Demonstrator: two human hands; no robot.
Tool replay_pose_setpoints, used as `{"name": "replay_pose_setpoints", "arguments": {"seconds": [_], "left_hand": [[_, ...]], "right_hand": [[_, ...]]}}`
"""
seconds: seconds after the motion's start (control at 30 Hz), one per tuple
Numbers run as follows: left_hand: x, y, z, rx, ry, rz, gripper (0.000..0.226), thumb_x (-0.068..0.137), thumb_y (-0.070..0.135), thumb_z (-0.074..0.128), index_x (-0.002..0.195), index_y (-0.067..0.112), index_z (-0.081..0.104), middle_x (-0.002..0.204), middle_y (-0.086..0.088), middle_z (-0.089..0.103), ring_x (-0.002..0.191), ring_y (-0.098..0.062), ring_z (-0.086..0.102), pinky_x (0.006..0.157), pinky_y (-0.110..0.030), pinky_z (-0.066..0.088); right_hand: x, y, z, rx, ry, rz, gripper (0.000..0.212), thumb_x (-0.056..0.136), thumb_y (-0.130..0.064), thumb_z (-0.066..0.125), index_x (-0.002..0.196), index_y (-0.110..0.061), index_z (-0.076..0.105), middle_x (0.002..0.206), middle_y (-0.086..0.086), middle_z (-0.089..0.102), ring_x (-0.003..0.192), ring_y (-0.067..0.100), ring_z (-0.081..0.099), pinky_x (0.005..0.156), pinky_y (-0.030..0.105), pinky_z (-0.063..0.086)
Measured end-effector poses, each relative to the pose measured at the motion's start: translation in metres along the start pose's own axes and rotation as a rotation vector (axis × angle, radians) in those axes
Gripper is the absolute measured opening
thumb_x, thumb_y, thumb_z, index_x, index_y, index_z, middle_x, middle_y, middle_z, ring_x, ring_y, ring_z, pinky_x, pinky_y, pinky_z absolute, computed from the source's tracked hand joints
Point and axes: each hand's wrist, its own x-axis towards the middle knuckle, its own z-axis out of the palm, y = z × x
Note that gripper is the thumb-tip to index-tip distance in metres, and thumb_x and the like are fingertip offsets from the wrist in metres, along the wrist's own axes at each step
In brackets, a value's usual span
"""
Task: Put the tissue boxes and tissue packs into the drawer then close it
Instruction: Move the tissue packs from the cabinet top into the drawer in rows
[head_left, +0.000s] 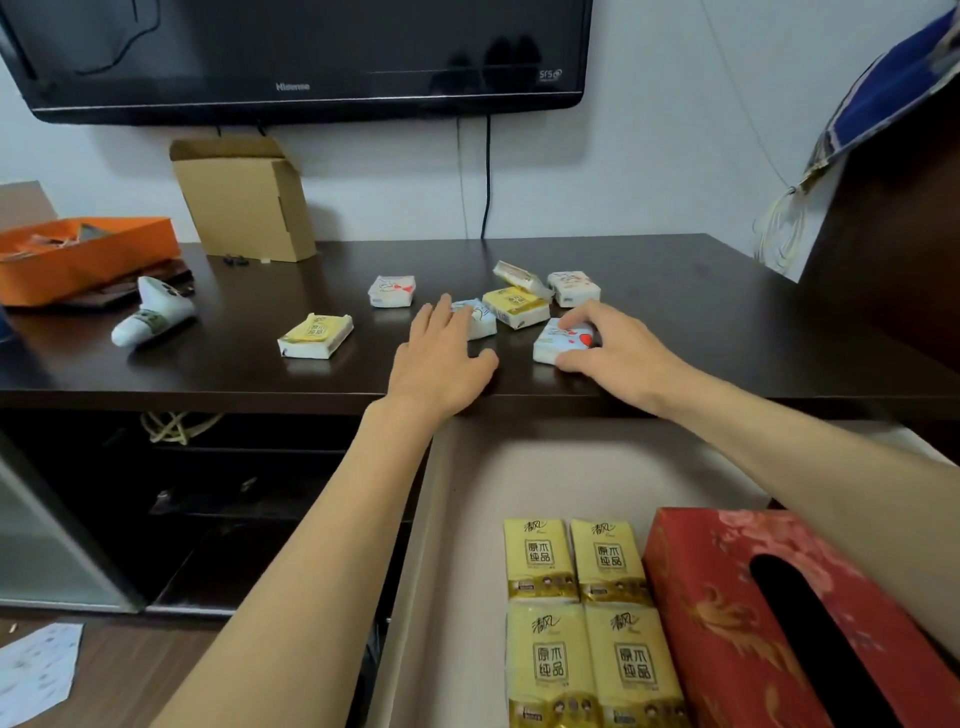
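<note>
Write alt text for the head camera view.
Two bare hands reach over a dark tabletop scattered with small tissue packs: the left hand lies on one, the right hand grips another. Below, the open drawer holds yellow tissue packs and a red tissue box.

Both my bare forearms stretched forward, my left hand (441, 358) flat — palm down, fingers spread, my right hand (618, 345) curled, thumb and fingertips pinching — wrist angled inward.

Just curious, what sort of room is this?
Probably a home living room or bedroom: a black flat-screen television on the white wall, a dark wooden cabinet top, and its open beige drawer of tissues.
</note>
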Motion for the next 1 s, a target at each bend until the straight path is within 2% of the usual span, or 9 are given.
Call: {"name": "replay_pose_setpoints", "arguments": {"seconds": [0.07,0.2,0.3,0.4,0.5,0.63,0.73,0.8,1.0], "left_hand": [[0.006,0.004,0.005,0.092,-0.033,0.009,0.062,0.094,0.04,0.045,0.151,0.018,0.032,0.164,-0.004,0.022,0.15,-0.024,0.015,0.113,-0.052,0.024],[0.005,0.004,0.008,-0.015,0.129,-0.006,0.055,0.087,0.039,0.057,0.137,0.017,0.048,0.136,-0.004,0.047,0.127,-0.026,0.039,0.098,-0.043,0.04],[0.001,0.001,0.002,-0.096,0.124,-0.001,0.051,0.085,0.035,0.064,0.133,0.017,0.058,0.126,-0.005,0.045,0.123,-0.025,0.034,0.094,-0.036,0.039],[-0.006,0.001,-0.006,-0.11,0.048,0.01,0.041,0.084,0.036,0.068,0.121,0.02,0.063,0.135,-0.005,0.041,0.132,-0.025,0.027,0.099,-0.033,0.032],[-0.015,0.002,-0.021,-0.109,-0.1,0.04,0.034,0.081,0.041,0.07,0.11,0.027,0.06,0.14,-0.004,0.049,0.13,-0.024,0.038,0.105,-0.04,0.038],[-0.043,0.006,-0.034,-0.105,-0.175,0.059,0.034,0.085,0.041,0.065,0.117,0.032,0.057,0.133,-0.003,0.055,0.109,-0.02,0.053,0.093,-0.048,0.049],[-0.071,0.009,-0.037,-0.187,-0.108,0.114,0.036,0.085,0.04,0.071,0.118,0.031,0.059,0.131,0.0,0.056,0.11,-0.015,0.055,0.088,-0.043,0.053],[-0.087,0.011,-0.041,-0.256,-0.094,0.152,0.039,0.081,0.038,0.076,0.116,0.034,0.059,0.13,0.004,0.057,0.112,-0.013,0.054,0.087,-0.038,0.054],[-0.13,0.015,-0.032,-0.287,-0.279,0.236,0.059,0.073,0.033,0.083,0.118,0.045,0.047,0.121,0.019,0.048,0.11,-0.006,0.052,0.079,-0.019,0.052]], "right_hand": [[0.002,-0.002,0.004,-0.014,0.004,-0.023,0.045,0.086,-0.029,0.073,0.128,-0.03,0.055,0.126,0.0,0.056,0.097,0.014,0.06,0.073,0.028,0.048],[0.001,-0.004,0.004,0.043,0.034,-0.02,0.043,0.085,-0.026,0.076,0.123,-0.028,0.057,0.126,0.0,0.054,0.1,0.015,0.058,0.07,0.025,0.047],[-0.003,-0.005,0.0,0.108,0.03,-0.025,0.042,0.083,-0.022,0.077,0.118,-0.027,0.057,0.128,0.003,0.055,0.102,0.017,0.058,0.071,0.025,0.047],[-0.006,-0.006,-0.001,0.126,0.02,-0.038,0.043,0.081,-0.02,0.078,0.117,-0.028,0.056,0.129,0.002,0.055,0.103,0.016,0.058,0.071,0.025,0.047],[-0.008,-0.008,-0.001,0.118,0.013,-0.043,0.043,0.079,-0.021,0.077,0.115,-0.029,0.055,0.128,0.002,0.057,0.099,0.012,0.057,0.076,0.029,0.052],[-0.014,-0.013,-0.001,0.128,0.035,-0.045,0.044,0.079,-0.02,0.08,0.114,-0.028,0.054,0.13,0.0,0.057,0.109,0.018,0.059,0.082,0.033,0.055],[-0.028,-0.021,-0.005,0.228,0.051,-0.058,0.043,0.078,-0.015,0.081,0.108,-0.027,0.053,0.129,0.005,0.06,0.111,0.023,0.06,0.075,0.026,0.05],[-0.046,-0.024,-0.009,0.316,0.016,-0.055,0.041,0.075,-0.016,0.08,0.102,-0.031,0.052,0.126,0.009,0.063,0.113,0.028,0.064,0.083,0.039,0.056],[-0.129,-0.013,-0.022,0.243,-0.101,-0.09,0.041,0.069,-0.032,0.077,0.101,-0.034,0.051,0.112,-0.004,0.068,0.105,0.014,0.069,0.096,0.042,0.056]]}}
